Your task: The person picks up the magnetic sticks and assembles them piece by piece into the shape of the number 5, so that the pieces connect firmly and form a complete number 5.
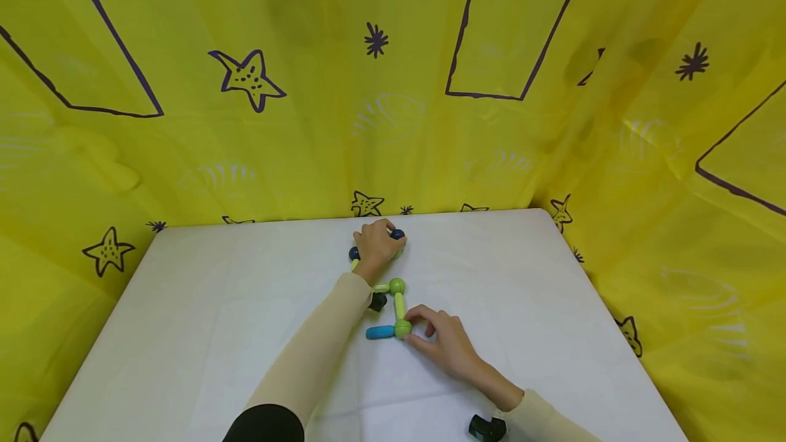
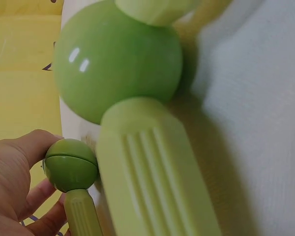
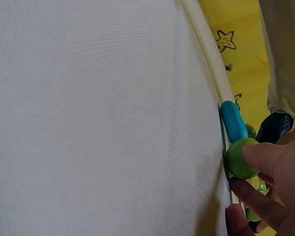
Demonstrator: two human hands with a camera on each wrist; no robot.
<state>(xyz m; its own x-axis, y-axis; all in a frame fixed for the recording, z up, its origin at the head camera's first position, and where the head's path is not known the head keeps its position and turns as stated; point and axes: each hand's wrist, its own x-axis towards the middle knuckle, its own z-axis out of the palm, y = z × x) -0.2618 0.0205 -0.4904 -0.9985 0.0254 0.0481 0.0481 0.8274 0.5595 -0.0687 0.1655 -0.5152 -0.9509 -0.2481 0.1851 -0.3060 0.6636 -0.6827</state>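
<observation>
My left hand (image 1: 377,244) reaches to the far side of the table. In the left wrist view its thumb and fingers grip a green ball (image 2: 71,164) with a seam, joined to a light green stick (image 2: 83,214). A dark blue ball (image 1: 398,234) shows by those fingertips in the head view; whether it is the same piece, I cannot tell. Close to the left wrist is another green ball (image 1: 397,286). A stick (image 1: 400,306) links it to a nearer green ball (image 1: 402,329), pinched by my right hand (image 1: 448,343). From that one a blue stick (image 1: 381,332) points left.
A second dark blue ball (image 1: 354,253) stands left of the left hand, partly covered. The white table (image 1: 184,333) meets a yellow patterned curtain (image 1: 331,155) at its back and sides. The left forearm (image 1: 313,346) crosses over the table and hides part of the assembly.
</observation>
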